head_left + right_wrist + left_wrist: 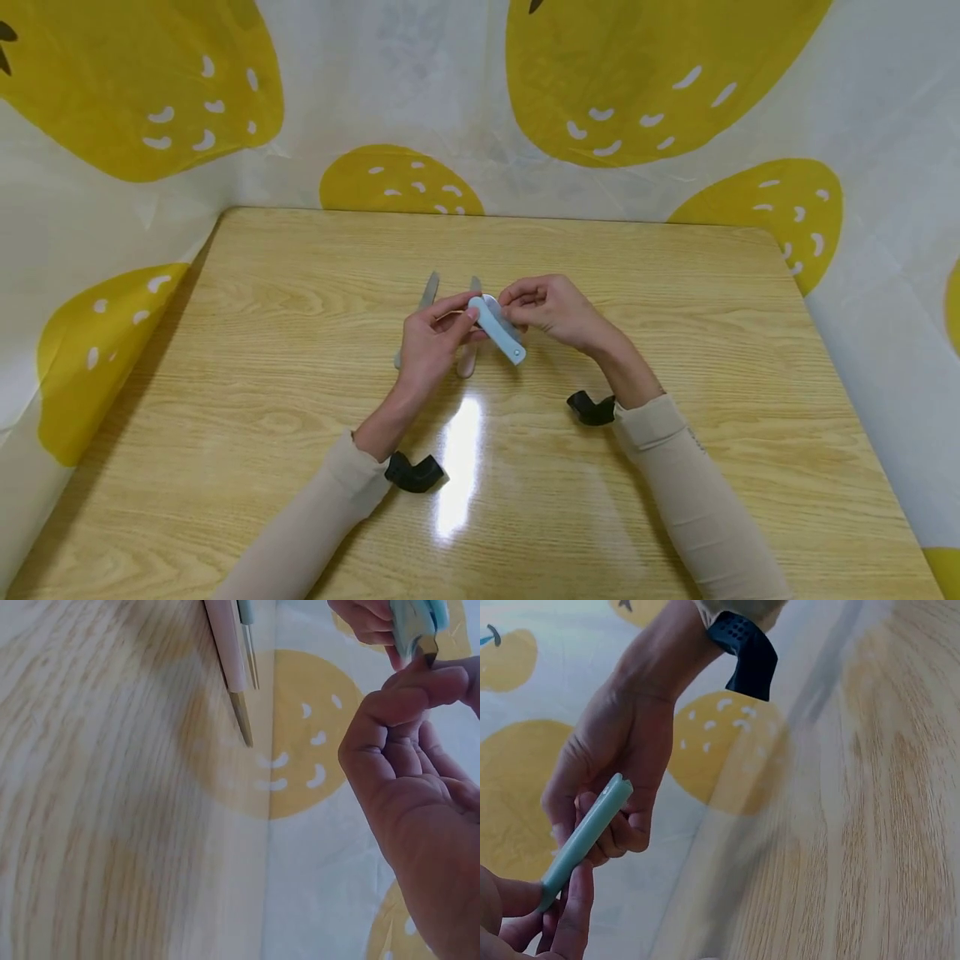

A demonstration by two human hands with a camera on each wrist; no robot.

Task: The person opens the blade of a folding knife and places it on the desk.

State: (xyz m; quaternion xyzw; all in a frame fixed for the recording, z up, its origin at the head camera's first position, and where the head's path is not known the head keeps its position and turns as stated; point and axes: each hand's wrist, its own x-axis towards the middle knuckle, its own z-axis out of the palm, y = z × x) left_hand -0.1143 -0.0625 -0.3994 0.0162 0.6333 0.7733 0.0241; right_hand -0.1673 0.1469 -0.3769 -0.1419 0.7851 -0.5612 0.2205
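Observation:
Above the table, my left hand (429, 343) grips the light blue handle of a folding knife (501, 335) between thumb and fingers. Part of its metal blade shows beside the handle. My right hand (561, 312) pinches the blade with thumb and forefinger, seen close in the right wrist view. From the left wrist view the knife's handle (592, 825) appears edge-on, with the right hand behind it. Beneath the left hand lie two more knives: one with a pink handle (467, 363), and one whose blade (430, 289) sticks out past the fingers, its handle mostly hidden.
A wood-grain table (300, 467) stands under both hands. White sheeting with yellow fruit prints (667, 75) hangs behind it and along the sides. Each wrist carries a black camera mount (417, 473). Light reflects off the table below the hands.

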